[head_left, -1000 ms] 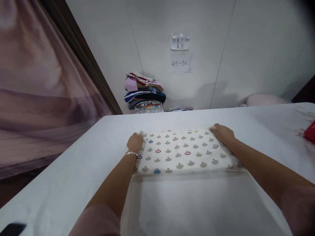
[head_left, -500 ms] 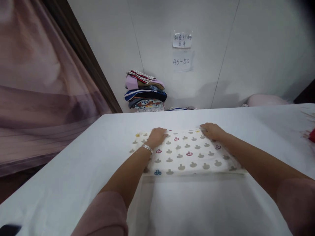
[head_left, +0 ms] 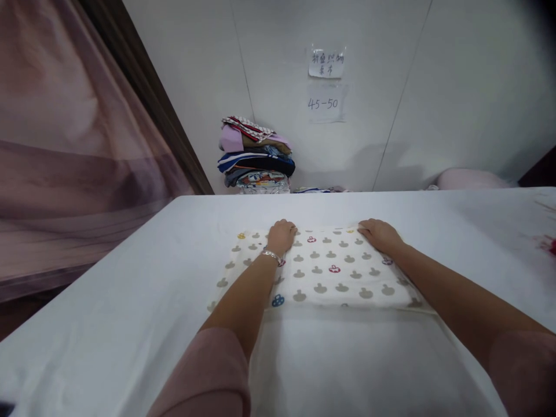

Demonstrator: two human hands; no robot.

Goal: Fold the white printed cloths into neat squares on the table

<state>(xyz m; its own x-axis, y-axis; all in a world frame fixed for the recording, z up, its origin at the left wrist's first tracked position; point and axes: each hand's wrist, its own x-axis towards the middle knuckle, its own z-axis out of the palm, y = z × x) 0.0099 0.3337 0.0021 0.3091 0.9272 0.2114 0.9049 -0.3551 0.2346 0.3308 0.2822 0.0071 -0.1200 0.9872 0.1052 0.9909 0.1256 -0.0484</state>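
A white cloth (head_left: 321,281) printed with grey, red, blue and yellow mushrooms lies across the table, its patterned part doubled into a band. Plain pale fabric (head_left: 365,359) reaches from the band's near edge toward me. At the far edge, left of the middle, my left hand (head_left: 282,236) has its fingers closed over the cloth; a silver bracelet (head_left: 273,256) circles that wrist. My right hand (head_left: 381,236) grips the cloth's far right corner, fingers pointing left. Parts of the pattern are hidden beneath both forearms.
The white tabletop (head_left: 130,289) surrounds the cloth. Beyond its far edge stands a stack of folded fabrics (head_left: 256,156) by the wall. Two paper signs (head_left: 326,62) hang there. A pinkish curtain (head_left: 78,174) borders the left, and a red item (head_left: 549,246) shows at the right edge.
My left hand has shifted slightly right along the far edge. More of the cloth's left part shows, lying flatter. My right hand stays at the corner, and the view has moved a little.
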